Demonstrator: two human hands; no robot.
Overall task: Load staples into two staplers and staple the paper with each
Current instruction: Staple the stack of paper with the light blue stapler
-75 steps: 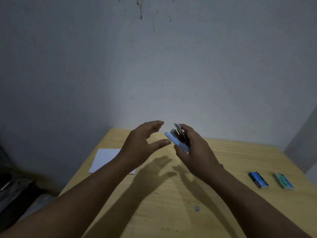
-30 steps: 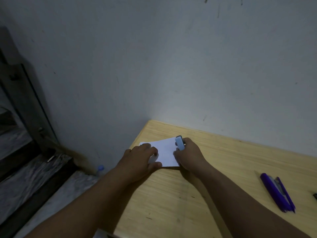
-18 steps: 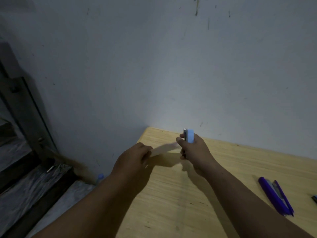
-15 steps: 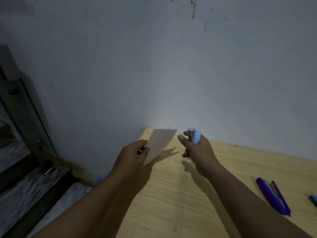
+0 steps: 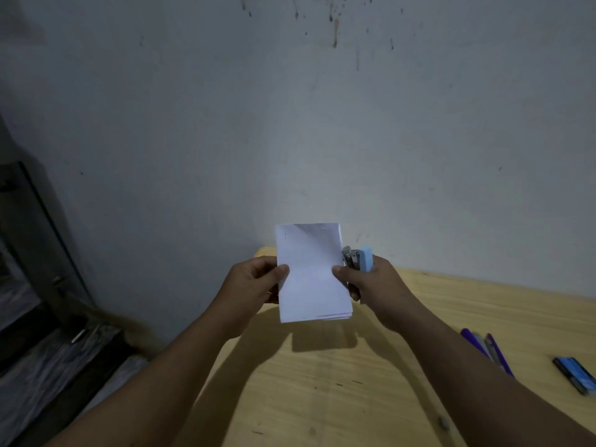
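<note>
Holding floppy, light paper (image 5: 311, 272) upright: left hand (image 5: 254, 285) pinches 9 o'clock edge, right hand (image 5: 371, 285) grips stapler (image 5: 362, 259), thumb on 3 o'clock edge.

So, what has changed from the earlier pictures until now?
The paper, pressed flat on the table a second ago under the stapler, is now lifted and held upright. The left hand pinches its left edge, and the right hand's thumb now touches its right edge. Unchanged: the right hand grips the light blue stapler; the purple stapler lies on the table.
</note>
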